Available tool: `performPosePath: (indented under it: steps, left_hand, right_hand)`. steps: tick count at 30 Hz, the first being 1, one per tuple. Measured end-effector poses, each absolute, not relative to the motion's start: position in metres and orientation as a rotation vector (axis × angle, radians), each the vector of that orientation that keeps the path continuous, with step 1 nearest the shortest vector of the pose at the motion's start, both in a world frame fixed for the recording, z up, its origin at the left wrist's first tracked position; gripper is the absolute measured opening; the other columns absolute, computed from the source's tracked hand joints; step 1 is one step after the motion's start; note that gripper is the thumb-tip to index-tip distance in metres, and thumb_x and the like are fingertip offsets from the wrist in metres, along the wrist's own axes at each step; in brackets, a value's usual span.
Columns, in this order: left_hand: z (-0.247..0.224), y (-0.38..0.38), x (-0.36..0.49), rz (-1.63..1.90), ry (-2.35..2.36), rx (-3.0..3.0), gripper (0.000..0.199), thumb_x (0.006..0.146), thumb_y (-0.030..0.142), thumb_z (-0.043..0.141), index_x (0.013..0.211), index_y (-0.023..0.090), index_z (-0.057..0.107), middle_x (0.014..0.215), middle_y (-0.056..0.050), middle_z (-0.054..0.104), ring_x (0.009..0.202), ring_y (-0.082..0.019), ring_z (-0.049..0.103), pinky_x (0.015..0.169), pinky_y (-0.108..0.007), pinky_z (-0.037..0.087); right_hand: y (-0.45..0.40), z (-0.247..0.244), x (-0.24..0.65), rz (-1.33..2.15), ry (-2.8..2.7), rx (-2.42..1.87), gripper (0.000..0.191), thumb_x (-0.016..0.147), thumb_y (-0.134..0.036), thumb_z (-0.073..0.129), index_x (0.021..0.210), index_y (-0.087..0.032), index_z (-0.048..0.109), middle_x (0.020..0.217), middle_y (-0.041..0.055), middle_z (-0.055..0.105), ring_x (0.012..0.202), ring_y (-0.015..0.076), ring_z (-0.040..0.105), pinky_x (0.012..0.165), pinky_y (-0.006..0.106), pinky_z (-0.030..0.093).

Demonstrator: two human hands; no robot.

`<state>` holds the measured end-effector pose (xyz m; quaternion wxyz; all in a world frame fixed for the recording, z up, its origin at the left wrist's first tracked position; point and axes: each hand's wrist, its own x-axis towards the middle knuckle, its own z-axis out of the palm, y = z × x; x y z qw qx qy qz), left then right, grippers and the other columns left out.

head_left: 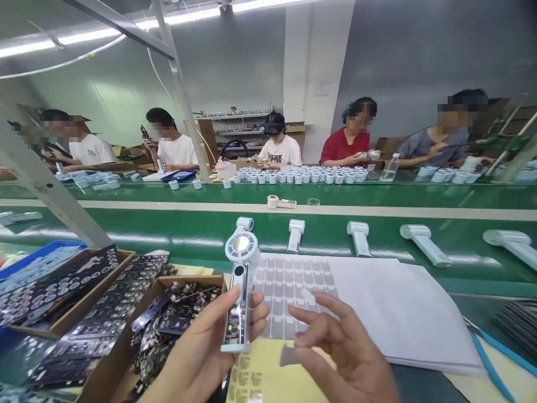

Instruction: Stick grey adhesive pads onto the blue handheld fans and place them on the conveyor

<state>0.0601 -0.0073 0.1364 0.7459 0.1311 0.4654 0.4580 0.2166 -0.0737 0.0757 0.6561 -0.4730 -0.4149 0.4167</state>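
Green belt (319,242) runs out of view on both sides. Carton (112,354) of boards (168,327) cut off below; white bit (309,296) at a right fingertip hard to make out. Left hand (201,344) clamped round handle of fan (240,280), upright mid-view; some fingers partly hidden behind it. Right hand (342,341) well apart from left, thumb and a finger pinching grey film (288,356). Paper (390,313) lies right; sheet (289,280) of film pieces beside it, partly blocked by right hand. Blue-handled tool (507,352) at paper's edge.
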Motion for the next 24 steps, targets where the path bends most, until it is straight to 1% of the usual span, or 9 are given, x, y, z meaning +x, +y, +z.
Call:
performPosePath:
  steps: [2,3,4,6,9,11,18,21,24]
  left_hand:
    - [0.131,-0.015,0.075,1.022,0.994,0.125,0.007,0.086,0.007,0.061,0.089,0.005,0.066,0.07,-0.009,0.067,0.054,-0.013,0.066,0.053,-0.021,0.058]
    - [0.13,-0.017,0.081,1.027,0.969,0.064,0.007,0.087,0.006,0.059,0.089,0.007,0.065,0.066,-0.006,0.065,0.049,-0.009,0.062,0.049,-0.017,0.054]
    - [0.129,-0.019,0.086,1.026,0.942,0.014,0.007,0.088,0.006,0.057,0.089,0.008,0.064,0.064,-0.004,0.063,0.047,-0.007,0.06,0.048,-0.014,0.052]
    - [0.127,-0.021,0.093,1.034,0.901,-0.055,0.007,0.089,0.007,0.056,0.086,0.01,0.06,0.063,-0.003,0.061,0.046,-0.005,0.058,0.047,-0.012,0.05]
    - [0.122,-0.024,0.096,1.047,0.873,-0.106,0.012,0.089,0.008,0.057,0.078,0.014,0.055,0.06,-0.001,0.059,0.045,-0.006,0.059,0.046,-0.013,0.05]
    - [0.118,-0.024,0.096,1.056,0.849,-0.09,0.014,0.088,0.007,0.057,0.077,0.015,0.054,0.06,-0.001,0.059,0.047,-0.007,0.06,0.048,-0.014,0.05]
    - [0.116,-0.023,0.095,1.107,0.8,-0.105,0.009,0.09,0.007,0.056,0.083,0.013,0.055,0.064,-0.003,0.061,0.051,-0.007,0.062,0.056,-0.015,0.052]
    - [0.118,-0.022,0.096,1.118,0.814,-0.135,0.008,0.09,0.007,0.055,0.084,0.012,0.055,0.065,-0.003,0.061,0.051,-0.007,0.062,0.054,-0.016,0.052]
    - [0.117,-0.021,0.096,1.129,0.827,-0.169,0.011,0.092,0.008,0.052,0.082,0.012,0.055,0.065,-0.004,0.059,0.049,-0.009,0.061,0.05,-0.018,0.052]
  right_hand:
    - [-0.073,0.081,0.204,1.052,-0.937,-0.994,0.055,0.073,-0.037,0.08,0.119,-0.028,0.053,0.068,-0.0022,0.071,0.12,0.0298,0.063,0.1,0.045,0.051]
    - [-0.073,0.083,0.199,1.092,-0.931,-0.969,0.055,0.071,-0.033,0.081,0.118,-0.027,0.053,0.069,-0.0022,0.072,0.123,0.0295,0.061,0.102,0.045,0.05]
    - [-0.073,0.085,0.195,1.123,-0.921,-0.954,0.055,0.07,-0.03,0.08,0.117,-0.026,0.053,0.069,-0.002,0.072,0.125,0.0291,0.06,0.104,0.045,0.048]
    - [-0.073,0.089,0.189,1.163,-0.896,-0.96,0.053,0.067,-0.027,0.079,0.113,-0.024,0.053,0.07,-0.002,0.073,0.125,0.0281,0.059,0.107,0.045,0.046]
    - [-0.074,0.093,0.184,1.17,-0.88,-1.014,0.049,0.066,-0.025,0.076,0.11,-0.023,0.054,0.068,-0.0024,0.072,0.123,0.0279,0.061,0.109,0.046,0.043]
    - [-0.075,0.095,0.182,1.158,-0.885,-1.041,0.047,0.066,-0.025,0.073,0.109,-0.023,0.054,0.067,-0.0025,0.072,0.122,0.0282,0.062,0.11,0.047,0.042]
    - [-0.073,0.098,0.177,1.111,-0.91,-1.078,0.04,0.067,-0.026,0.069,0.103,-0.024,0.053,0.067,-0.0017,0.072,0.12,0.0283,0.063,0.11,0.049,0.041]
    - [-0.073,0.1,0.175,1.104,-0.898,-1.099,0.041,0.066,-0.027,0.069,0.103,-0.024,0.053,0.066,-0.0018,0.071,0.119,0.0284,0.064,0.109,0.048,0.042]
    - [-0.072,0.102,0.174,1.101,-0.886,-1.138,0.041,0.066,-0.028,0.068,0.105,-0.023,0.055,0.066,-0.0022,0.071,0.117,0.0273,0.065,0.108,0.045,0.044]
